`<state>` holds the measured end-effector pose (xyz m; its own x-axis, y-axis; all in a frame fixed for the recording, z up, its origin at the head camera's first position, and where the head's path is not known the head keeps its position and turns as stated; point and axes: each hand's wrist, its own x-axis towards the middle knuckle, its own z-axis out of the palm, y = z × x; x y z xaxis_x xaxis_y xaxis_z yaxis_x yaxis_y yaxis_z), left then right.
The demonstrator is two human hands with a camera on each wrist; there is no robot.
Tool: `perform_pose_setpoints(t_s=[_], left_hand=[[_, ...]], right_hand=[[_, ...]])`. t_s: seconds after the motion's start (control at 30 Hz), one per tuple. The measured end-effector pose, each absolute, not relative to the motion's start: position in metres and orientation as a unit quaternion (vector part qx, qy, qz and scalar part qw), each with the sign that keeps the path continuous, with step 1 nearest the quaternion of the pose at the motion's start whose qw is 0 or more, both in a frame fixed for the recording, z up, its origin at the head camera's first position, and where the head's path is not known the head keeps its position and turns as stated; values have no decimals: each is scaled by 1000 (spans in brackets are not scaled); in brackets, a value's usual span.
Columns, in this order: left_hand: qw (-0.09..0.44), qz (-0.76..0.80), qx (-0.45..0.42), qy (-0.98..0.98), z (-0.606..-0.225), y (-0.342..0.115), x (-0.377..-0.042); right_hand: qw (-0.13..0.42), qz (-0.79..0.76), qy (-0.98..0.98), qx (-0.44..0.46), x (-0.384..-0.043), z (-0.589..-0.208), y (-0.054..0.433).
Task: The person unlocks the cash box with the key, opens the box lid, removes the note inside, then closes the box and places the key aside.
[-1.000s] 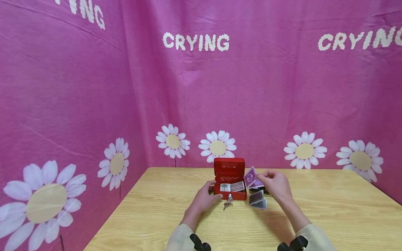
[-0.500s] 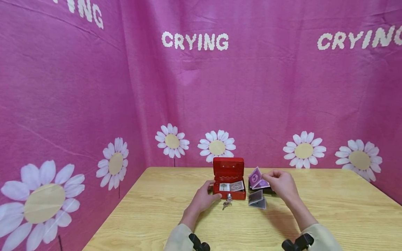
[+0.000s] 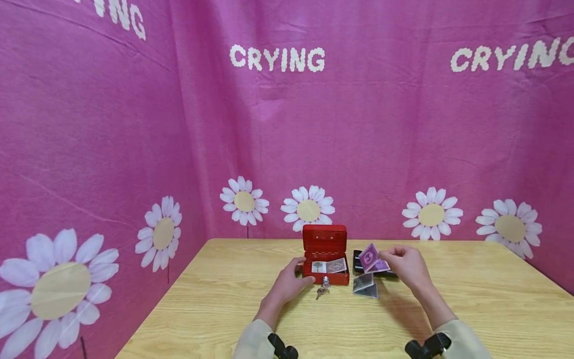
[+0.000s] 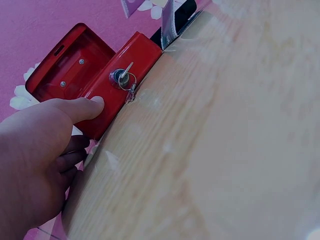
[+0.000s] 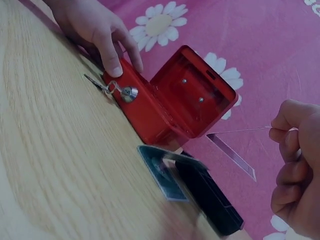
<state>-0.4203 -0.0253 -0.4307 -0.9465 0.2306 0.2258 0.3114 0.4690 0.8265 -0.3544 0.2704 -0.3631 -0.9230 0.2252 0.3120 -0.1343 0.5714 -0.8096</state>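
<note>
My right hand (image 3: 409,267) pinches the edge of a folded purple banknote (image 3: 369,256) between thumb and forefinger, raised above a black object (image 3: 358,258) on the table. A small red cash box (image 3: 335,279) stands with its lid up. Inside it lie a pale note (image 3: 319,267) and a grey-brown note (image 3: 337,265). My left hand (image 3: 289,285) holds the box at its left end, thumb (image 4: 92,105) on the front face and fingers round the side. From the box's lock hang keys (image 4: 131,94). A folded grey banknote (image 3: 364,284) stands tented just right of the box.
A light wooden table (image 3: 215,299) carries everything, its far edge close to a pink curtain (image 3: 287,139) printed with daisies. In the right wrist view, the black object (image 5: 212,200) looks long and flat, partly behind the grey note.
My right hand has moved rightward, away from the cash box, taking the purple banknote along and uncovering more of the black object. My left hand stays at the box.
</note>
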Motion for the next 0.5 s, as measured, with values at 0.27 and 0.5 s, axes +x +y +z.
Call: perform_pose_setpoints(t_s=[0.27, 0.5], left_hand=[[39, -487, -153, -859, -431, -25, -422], [37, -491, -155, -857, -430, -25, -420]], right_hand=[[181, 469, -864, -29, -355, -371, 275], [174, 473, -863, -37, -355, -372, 282]])
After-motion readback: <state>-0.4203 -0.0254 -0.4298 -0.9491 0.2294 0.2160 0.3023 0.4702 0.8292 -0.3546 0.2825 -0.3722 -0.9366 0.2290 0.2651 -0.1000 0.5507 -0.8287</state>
